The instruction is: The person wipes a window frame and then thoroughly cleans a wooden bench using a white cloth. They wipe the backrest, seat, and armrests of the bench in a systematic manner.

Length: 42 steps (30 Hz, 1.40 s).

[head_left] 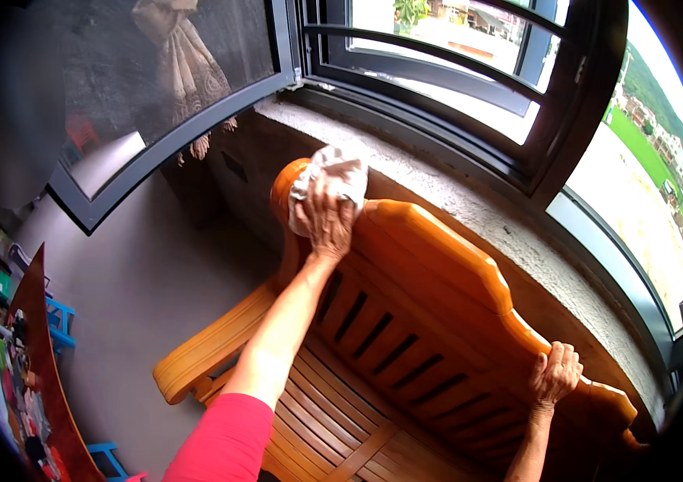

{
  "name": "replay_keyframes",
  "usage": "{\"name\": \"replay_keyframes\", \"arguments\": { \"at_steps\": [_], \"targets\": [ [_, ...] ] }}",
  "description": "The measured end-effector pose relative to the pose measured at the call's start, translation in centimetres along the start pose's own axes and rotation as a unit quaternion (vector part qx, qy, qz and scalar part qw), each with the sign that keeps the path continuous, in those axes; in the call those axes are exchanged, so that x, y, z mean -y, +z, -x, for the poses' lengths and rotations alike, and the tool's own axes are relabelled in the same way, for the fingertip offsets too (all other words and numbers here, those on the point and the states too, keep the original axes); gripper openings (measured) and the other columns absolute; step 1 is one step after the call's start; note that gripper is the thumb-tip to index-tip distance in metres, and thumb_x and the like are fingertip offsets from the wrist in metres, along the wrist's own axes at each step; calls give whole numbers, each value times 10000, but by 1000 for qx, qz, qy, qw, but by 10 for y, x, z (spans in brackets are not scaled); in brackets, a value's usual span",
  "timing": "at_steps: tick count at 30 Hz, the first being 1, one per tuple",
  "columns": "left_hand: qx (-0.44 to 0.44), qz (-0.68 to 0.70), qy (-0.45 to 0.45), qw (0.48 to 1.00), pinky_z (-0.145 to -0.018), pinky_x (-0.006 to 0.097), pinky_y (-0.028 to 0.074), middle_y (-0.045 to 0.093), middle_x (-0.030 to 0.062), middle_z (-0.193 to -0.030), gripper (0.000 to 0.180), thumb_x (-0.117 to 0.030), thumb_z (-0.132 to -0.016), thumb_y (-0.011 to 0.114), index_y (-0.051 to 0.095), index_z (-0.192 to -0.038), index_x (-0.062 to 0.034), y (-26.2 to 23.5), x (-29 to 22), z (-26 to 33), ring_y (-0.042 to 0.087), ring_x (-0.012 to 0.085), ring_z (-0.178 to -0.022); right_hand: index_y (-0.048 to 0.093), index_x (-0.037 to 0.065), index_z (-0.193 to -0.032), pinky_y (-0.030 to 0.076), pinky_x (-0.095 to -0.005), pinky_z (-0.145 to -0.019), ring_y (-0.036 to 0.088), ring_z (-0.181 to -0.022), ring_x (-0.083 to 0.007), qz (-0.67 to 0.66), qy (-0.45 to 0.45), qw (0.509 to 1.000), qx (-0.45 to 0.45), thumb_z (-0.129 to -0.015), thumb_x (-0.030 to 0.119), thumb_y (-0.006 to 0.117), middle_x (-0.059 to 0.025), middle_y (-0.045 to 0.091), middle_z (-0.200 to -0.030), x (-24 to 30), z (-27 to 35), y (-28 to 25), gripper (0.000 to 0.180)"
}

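Head view: the left hand [327, 215] presses a white cloth [333, 173] against the wooden bench [406, 321] backrest's top corner, grip clamped on it; the right hand [554, 373] grips the backrest's top rail.

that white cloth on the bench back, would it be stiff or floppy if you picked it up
Probably floppy: the white cloth bunches and folds under the left hand. Likely light, since it sits crumpled on the wooden bench top rail. It looks unlikely to roll.
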<state>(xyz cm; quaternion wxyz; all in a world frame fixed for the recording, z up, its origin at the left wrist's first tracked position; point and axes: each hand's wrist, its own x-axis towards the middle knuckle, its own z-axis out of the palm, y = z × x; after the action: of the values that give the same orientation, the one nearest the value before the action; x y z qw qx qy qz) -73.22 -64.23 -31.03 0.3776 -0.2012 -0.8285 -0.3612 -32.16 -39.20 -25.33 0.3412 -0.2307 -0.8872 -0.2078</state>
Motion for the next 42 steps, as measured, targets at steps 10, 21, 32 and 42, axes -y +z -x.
{"name": "replay_keyframes", "arguments": {
  "at_steps": [10, 21, 32, 42],
  "targets": [
    [-163, 234, -84, 955, -1074, 433, 241, 285, 241, -1425, 476, -180, -927, 472, 336, -1339, 15, 23, -55, 48, 318, 364, -1269, 575, 58, -926, 389, -396, -696, 535, -784, -289, 32, -17, 999, 4, -964, 460, 301, -101, 556, -880, -2, 2, 6, 489],
    [222, 370, -108, 895, -845, 385, 459, 498, 79, -1102, 455, -303, -890, 616, 412, -1235, -88, 32, -174, 277, 513, 213, -1014, 572, 59, -979, 406, -404, -721, 547, -813, -290, 18, -32, 999, -4, -967, 482, 302, -104, 565, -923, -2, 2, 8, 502],
    [-96, 108, -162, 976, -1016, 456, 279, 364, 264, -1260, 721, -302, -840, 551, 218, -1331, 109, 41, -72, 131, 373, 380, -1170, 575, 58, -995, 405, -395, -717, 555, -807, -290, 26, -37, 999, -20, -970, 478, 305, -107, 576, -924, -5, 7, 11, 500],
    [-20, 248, -374, 893, -985, 406, 338, 382, 249, -1299, 610, -240, -902, 446, 246, -1424, 2, 32, -21, 94, 394, 354, -1190, 581, 45, -1005, 416, -389, -725, 568, -827, -285, 59, -33, 998, -12, -971, 441, 316, -111, 589, -939, -12, 11, 9, 477]
  ]
}}
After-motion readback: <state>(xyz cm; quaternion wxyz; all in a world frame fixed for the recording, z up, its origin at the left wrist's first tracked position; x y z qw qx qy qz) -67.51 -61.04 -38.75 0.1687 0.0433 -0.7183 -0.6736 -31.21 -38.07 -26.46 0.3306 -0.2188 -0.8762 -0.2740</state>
